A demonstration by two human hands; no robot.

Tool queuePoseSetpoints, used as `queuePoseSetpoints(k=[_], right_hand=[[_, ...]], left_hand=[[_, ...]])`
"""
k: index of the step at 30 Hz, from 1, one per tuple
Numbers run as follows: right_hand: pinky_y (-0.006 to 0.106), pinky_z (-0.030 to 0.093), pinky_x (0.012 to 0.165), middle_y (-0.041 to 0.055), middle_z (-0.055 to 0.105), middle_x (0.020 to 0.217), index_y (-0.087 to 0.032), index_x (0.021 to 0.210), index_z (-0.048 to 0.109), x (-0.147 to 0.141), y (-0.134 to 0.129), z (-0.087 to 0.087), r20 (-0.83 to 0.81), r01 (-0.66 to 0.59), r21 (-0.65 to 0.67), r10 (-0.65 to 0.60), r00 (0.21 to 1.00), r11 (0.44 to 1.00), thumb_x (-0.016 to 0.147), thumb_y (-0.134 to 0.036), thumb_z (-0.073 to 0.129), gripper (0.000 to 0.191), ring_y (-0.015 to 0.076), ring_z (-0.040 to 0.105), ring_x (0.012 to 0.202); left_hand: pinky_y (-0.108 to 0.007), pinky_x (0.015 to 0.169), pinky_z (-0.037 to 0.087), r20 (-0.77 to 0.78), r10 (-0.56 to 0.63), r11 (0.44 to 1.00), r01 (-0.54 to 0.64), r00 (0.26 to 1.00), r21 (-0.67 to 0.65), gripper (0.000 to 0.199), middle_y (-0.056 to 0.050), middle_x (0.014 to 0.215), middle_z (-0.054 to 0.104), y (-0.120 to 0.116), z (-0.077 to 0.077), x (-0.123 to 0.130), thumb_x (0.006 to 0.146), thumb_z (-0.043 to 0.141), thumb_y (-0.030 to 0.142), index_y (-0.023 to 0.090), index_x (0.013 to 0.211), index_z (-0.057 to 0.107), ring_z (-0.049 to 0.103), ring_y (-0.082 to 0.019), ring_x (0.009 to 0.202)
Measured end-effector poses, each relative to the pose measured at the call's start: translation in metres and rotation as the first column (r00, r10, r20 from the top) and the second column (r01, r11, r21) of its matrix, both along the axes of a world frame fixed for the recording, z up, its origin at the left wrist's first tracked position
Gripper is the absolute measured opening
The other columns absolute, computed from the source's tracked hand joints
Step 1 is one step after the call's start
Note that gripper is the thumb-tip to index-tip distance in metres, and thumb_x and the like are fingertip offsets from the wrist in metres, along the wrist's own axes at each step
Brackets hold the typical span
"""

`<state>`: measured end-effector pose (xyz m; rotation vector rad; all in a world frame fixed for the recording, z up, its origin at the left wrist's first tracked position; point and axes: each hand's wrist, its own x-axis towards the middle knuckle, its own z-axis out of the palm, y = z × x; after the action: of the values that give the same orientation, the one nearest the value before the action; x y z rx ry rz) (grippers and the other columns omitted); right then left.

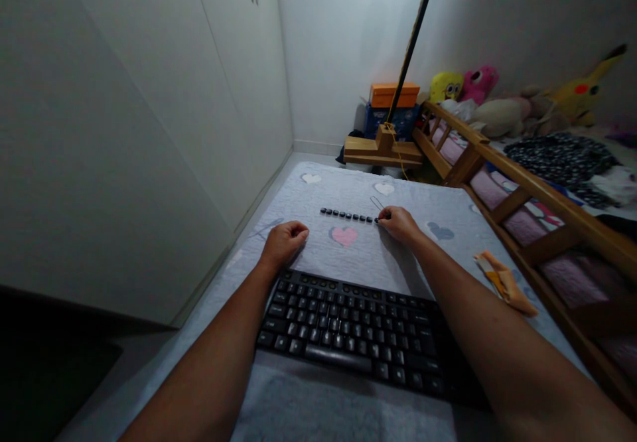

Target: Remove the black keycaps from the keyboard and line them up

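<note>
My right hand (398,223) is closed in a pinch, and a thin wire loop, like a wire keycap puller (377,203), sticks out of it towards the far left. Its fingertips are at the right end of a row of small black keycaps (349,216) on the cloth; whether they touch the last one, I cannot tell. To the left of the row, my left hand (285,243) rests on the cloth with its fingers curled in, showing nothing in them. A black keyboard (343,322) lies nearer to me, partly covered on its right by my right forearm.
A patterned cloth (318,256) covers the table. An orange cloth-like item with a yellow part (505,286) lies on the right. Beyond stand a wooden lamp base (383,147) and an orange box (393,95). A wooden bed rail (537,183) runs along the right, a white cabinet (149,130) along the left.
</note>
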<state>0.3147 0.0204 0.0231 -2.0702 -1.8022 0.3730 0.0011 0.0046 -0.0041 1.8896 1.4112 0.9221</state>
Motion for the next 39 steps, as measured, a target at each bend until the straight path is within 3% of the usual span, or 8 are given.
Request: queuePoseSetpoints(k=[24,39], right_hand=[[0.022,0.042,0.071,0.006,0.073,0.09,-0.017,0.09,0.073,-0.0041,0.0018,-0.0019,0.022,0.028,-0.012,-0.027,0.999,1.0,0.074,-0.014,0.061,0.02,0.0166,0.063,0.083],[0.024,0.041,0.07,0.005,0.072,0.083,-0.018,0.083,0.073,-0.0035,0.0018,-0.0024,-0.084,0.062,0.018,-0.061,0.995,0.998,0.069,-0.012,0.064,0.018,0.0174,0.062,0.078]], left_hand=[[-0.025,0.064,0.046,-0.008,-0.016,1.0,0.016,1.0,-0.007,0.027,-0.003,0.071,0.069,0.0007,-0.0008,-0.0004,0.076,0.054,0.038,0.015,0.08,0.069,0.061,-0.016,0.067],[-0.025,0.064,0.046,-0.01,-0.018,1.0,0.018,1.0,0.001,0.026,-0.004,0.074,0.07,0.005,-0.0081,-0.0024,0.077,0.055,0.036,0.015,0.081,0.07,0.061,-0.016,0.067]])
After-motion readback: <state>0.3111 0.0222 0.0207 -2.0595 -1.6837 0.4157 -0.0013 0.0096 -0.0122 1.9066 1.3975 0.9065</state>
